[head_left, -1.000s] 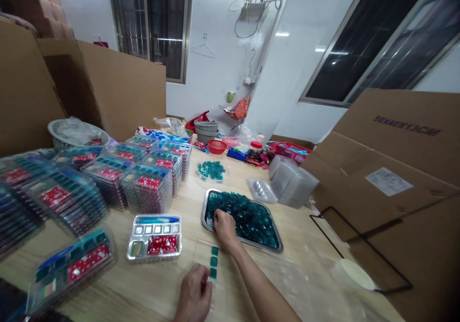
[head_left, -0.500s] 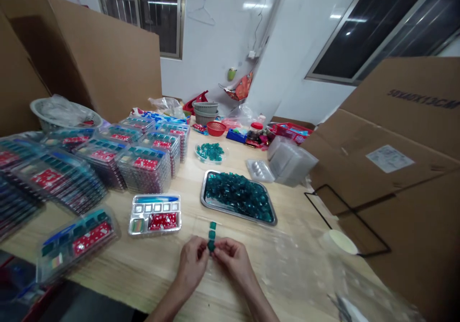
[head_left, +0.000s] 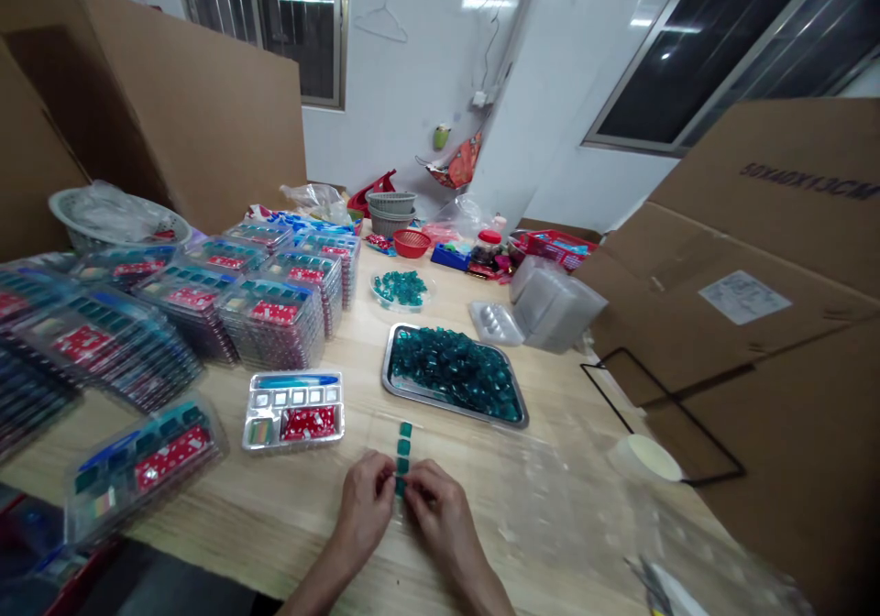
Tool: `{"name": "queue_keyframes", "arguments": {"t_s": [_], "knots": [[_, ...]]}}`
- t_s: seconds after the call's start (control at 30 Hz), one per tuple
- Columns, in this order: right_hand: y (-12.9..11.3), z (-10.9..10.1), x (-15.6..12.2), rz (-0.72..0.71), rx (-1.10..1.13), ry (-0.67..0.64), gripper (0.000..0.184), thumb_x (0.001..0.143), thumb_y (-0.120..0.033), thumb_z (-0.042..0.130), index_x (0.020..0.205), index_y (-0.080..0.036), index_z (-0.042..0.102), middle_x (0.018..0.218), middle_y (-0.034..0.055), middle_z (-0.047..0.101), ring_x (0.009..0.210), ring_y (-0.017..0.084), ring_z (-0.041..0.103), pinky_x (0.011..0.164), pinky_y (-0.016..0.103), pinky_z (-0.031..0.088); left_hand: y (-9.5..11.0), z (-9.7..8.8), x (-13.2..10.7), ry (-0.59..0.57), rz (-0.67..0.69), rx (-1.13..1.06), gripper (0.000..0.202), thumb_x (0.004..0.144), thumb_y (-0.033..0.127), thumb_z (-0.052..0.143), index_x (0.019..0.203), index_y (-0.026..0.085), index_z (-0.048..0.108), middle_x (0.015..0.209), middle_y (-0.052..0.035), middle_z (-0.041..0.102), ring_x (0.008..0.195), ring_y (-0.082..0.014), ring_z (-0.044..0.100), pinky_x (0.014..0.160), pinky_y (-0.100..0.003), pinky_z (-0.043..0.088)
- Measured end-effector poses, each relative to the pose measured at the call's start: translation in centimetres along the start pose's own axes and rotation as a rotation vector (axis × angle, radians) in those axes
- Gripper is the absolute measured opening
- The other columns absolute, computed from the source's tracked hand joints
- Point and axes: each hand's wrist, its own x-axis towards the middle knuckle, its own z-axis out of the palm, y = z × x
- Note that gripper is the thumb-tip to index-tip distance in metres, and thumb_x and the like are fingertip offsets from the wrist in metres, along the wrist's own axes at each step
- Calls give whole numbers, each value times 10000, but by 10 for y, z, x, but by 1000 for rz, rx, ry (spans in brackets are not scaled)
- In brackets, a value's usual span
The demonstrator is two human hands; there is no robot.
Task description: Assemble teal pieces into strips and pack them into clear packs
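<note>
My left hand (head_left: pixel 364 499) and my right hand (head_left: pixel 441 517) meet at the near end of a short row of small teal square pieces (head_left: pixel 403 451). The row lies on the light wooden table (head_left: pixel 550 497), and both hands pinch its lowest piece from either side. Just beyond the row sits a steel tray (head_left: pixel 386 378) heaped with teal glassy squares. To the left of my hands lies a clear compartment tray (head_left: pixel 292 410) holding a red printed card.
Stacks of clear packs with red cards (head_left: pixel 271 323) fill the table's left side. A small dish of teal pieces (head_left: pixel 400 291), baskets (head_left: pixel 390 213), and jars stand farther back. Large cardboard sheets (head_left: pixel 749 277) rise on the right, beside a roll of tape (head_left: pixel 644 458).
My right hand has left the steel tray and joined my left at the row of squares. The view has tilted, shifting the table higher in the frame.
</note>
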Motion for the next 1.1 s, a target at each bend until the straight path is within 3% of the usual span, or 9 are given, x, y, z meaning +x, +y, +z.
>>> {"name": "queue_keyframes", "arguments": {"t_s": [0.1, 0.23, 0.3, 0.4, 0.53, 0.63, 0.93, 1.03, 1.1], "knots": [[-3, 0, -3, -90, -134, -46, 306, 863, -154, 369, 663, -179, 598, 749, 60, 577, 686, 160, 566, 625, 251, 427, -3, 2, 0, 6, 1, -7, 164, 730, 105, 432, 710, 170, 582, 730, -35, 584, 715, -165, 550, 657, -259, 399], [-5, -12, 11, -100, -231, -136, 256, 784, -96, 448, 617, -187, 620, 691, 31, 610, 636, 150, 572, 576, 236, 389, -8, 6, 2, 5, 2, -4, 136, 725, 123, 446, 701, 174, 570, 716, -27, 577, 677, -157, 551, 620, -251, 394], [-5, -22, 31, -71, -234, -129, 221, 731, -82, 489, 617, -193, 643, 639, 10, 630, 617, 152, 580, 571, 234, 380, -9, 8, 3, 7, 2, 5, 102, 710, 133, 473, 690, 173, 565, 700, -19, 563, 650, -149, 542, 602, -245, 384], [-4, -31, 77, -70, -358, -20, 221, 763, -101, 477, 698, -187, 670, 689, 19, 658, 679, 161, 602, 618, 235, 402, -10, 10, 3, 12, -11, 22, 96, 664, 101, 487, 662, 174, 549, 671, -4, 533, 628, -138, 522, 588, -235, 367], [3, -22, 138, -119, -632, -6, 284, 770, -31, 431, 872, -167, 657, 919, 52, 649, 834, 149, 598, 718, 217, 399, -11, 11, 3, 17, -21, 17, 112, 652, 83, 480, 672, 171, 545, 681, -6, 529, 639, -138, 519, 597, -236, 369], [11, -11, 162, -147, -712, -54, 307, 733, 29, 407, 807, -159, 638, 914, 62, 631, 823, 151, 584, 677, 219, 377, -10, 11, 4, 14, -31, 21, 114, 655, 86, 478, 687, 169, 550, 697, -13, 539, 649, -143, 526, 603, -242, 375], [21, -21, 159, -106, -873, -113, 358, 762, 31, 340, 844, -156, 635, 1014, 105, 621, 920, 190, 589, 732, 249, 418, -12, 17, 9, 8, -76, 37, 101, 689, 90, 490, 680, 158, 564, 702, -24, 549, 666, -152, 526, 627, -270, 382], [32, -29, 149, -131, -851, -112, 411, 710, 27, 368, 941, -148, 659, 1087, 124, 639, 1021, 213, 590, 846, 274, 444, -18, 13, 13, -86, -171, -127, 27, 731, 139, 568, 737, 159, 585, 758, -28, 569, 754, -166, 546, 687, -284, 420], [47, -36, 143, -135, -779, -74, 448, 683, -8, 400, 1024, -128, 665, 1143, 156, 629, 1090, 247, 571, 935, 329, 441, -20, 4, 14, -173, -227, -295, 103, 806, 259, 581, 860, 174, 605, 878, -34, 603, 833, -168, 565, 741, -302, 462]]}}
